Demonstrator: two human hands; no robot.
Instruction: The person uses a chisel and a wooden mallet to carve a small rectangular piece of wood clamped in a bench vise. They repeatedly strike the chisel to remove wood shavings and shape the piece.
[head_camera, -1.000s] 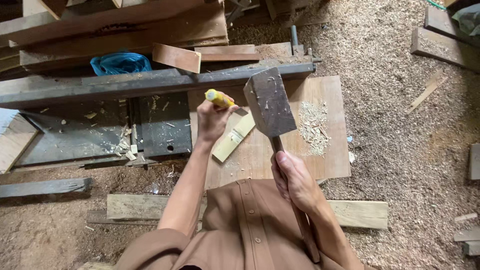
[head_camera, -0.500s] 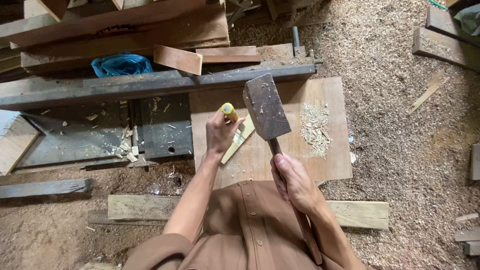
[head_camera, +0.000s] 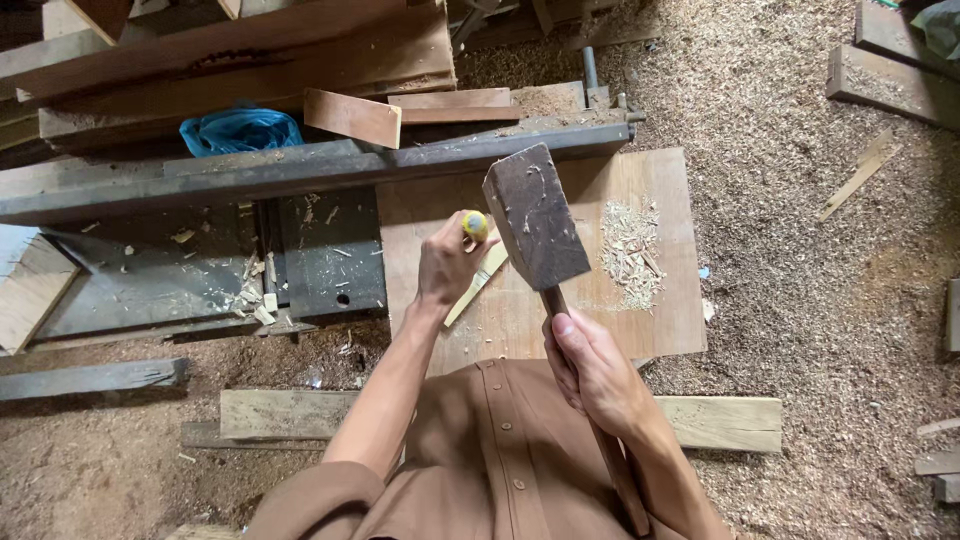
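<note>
Blue plastic bag (head_camera: 238, 130) lies at far left on the dark metal machine bed (head_camera: 200, 260). Left hand (head_camera: 448, 265) is clenched around a yellow-handled chisel (head_camera: 475, 226), set upright over a pale wood strip (head_camera: 478, 284) on the plywood board (head_camera: 660, 320). Right hand (head_camera: 595, 375) grips the wooden mallet (head_camera: 535, 220), its head raised just beside the chisel. Wood shavings (head_camera: 630, 255) lie further right.
</note>
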